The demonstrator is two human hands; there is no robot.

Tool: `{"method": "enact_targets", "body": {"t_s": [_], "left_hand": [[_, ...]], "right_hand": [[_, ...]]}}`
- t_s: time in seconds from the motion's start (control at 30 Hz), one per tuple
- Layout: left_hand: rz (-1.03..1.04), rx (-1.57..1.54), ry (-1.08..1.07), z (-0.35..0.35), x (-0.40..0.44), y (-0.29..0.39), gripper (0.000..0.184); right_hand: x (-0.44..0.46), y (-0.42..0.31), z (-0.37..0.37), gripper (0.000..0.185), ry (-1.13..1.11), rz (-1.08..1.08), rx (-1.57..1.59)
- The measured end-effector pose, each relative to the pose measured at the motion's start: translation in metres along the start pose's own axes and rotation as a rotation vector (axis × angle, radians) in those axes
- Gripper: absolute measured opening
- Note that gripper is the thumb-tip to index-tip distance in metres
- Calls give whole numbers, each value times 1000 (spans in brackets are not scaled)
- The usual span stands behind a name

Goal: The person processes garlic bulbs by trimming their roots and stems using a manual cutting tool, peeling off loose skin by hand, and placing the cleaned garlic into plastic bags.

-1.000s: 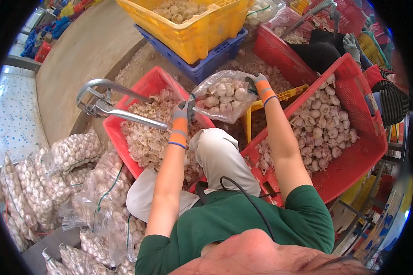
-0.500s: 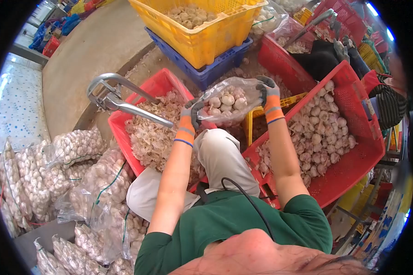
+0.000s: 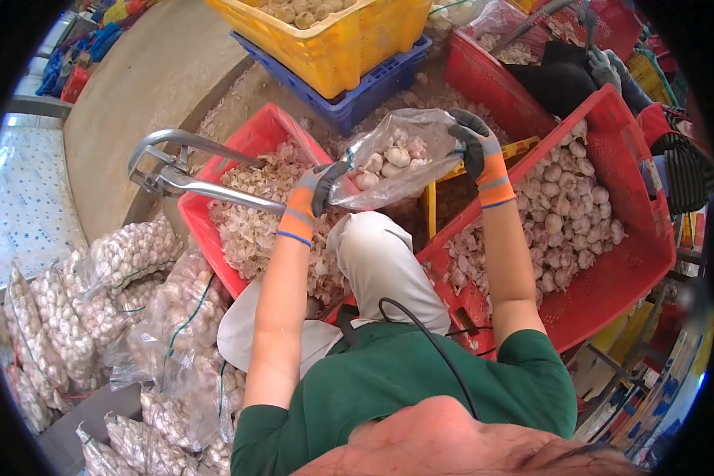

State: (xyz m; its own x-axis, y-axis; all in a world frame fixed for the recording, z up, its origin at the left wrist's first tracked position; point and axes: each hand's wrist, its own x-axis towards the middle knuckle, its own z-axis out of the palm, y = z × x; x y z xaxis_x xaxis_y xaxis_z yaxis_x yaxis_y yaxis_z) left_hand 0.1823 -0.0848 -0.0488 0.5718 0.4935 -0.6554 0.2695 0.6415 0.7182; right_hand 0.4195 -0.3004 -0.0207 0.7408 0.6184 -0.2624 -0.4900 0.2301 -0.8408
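Observation:
Between my gloved hands a clear plastic bag (image 3: 357, 193) is stretched out, with several garlic bulbs (image 3: 397, 156) lying inside. My left hand (image 3: 325, 184) is closed on the bag's left edge, and my right hand (image 3: 474, 144) grips its right edge. Both gloves are grey and orange. Below and left of the bag, a red crate (image 3: 201, 208) holds loose garlic skins (image 3: 250, 230). A larger red crate (image 3: 642, 238) full of garlic bulbs (image 3: 567, 214) lies under and beside my right forearm.
A metal lever clamp (image 3: 222, 190) juts over the skins crate. A yellow crate (image 3: 349, 47) of bulbs sits on a blue crate (image 3: 349, 107). Filled garlic bags (image 3: 135, 250) are piled at left. Another person's gloved hand (image 3: 604, 70) shows at upper right.
My hands have moved apart slightly, so the bag is spread wider. The bulbs inside have shifted. The whole view has moved a little as well.

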Motion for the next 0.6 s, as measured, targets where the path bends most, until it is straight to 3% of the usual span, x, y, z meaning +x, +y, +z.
{"method": "enact_targets", "body": {"t_s": [0.07, 0.1, 0.2, 0.3, 0.4, 0.43, 0.53, 0.6], "left_hand": [[185, 128, 156, 3, 12, 1, 20], [351, -16, 146, 17, 1, 14, 15], [573, -3, 41, 29, -28, 57, 20], [520, 141, 68, 22, -31, 61, 20], [1138, 696, 504, 39, -59, 45, 31], [1195, 781, 369, 51, -84, 48, 45], [1485, 1501, 117, 64, -87, 39, 47], [1276, 1733, 38, 58, -75, 29, 40]], "right_hand": [[3, -4, -4, 30, 74, -14, -95], [2, -7, -8, 31, 119, -19, -143], [4, -19, -14, 32, 15, -151, -279], [3, -11, -18, 43, 15, -188, -593], [-14, 5, -23, 68, 342, -756, -1617], [-20, 12, -15, 83, 381, -777, -1495], [-43, 11, 7, 82, 190, -261, -1197], [-50, 10, 6, 63, 148, -369, -1110]]}}
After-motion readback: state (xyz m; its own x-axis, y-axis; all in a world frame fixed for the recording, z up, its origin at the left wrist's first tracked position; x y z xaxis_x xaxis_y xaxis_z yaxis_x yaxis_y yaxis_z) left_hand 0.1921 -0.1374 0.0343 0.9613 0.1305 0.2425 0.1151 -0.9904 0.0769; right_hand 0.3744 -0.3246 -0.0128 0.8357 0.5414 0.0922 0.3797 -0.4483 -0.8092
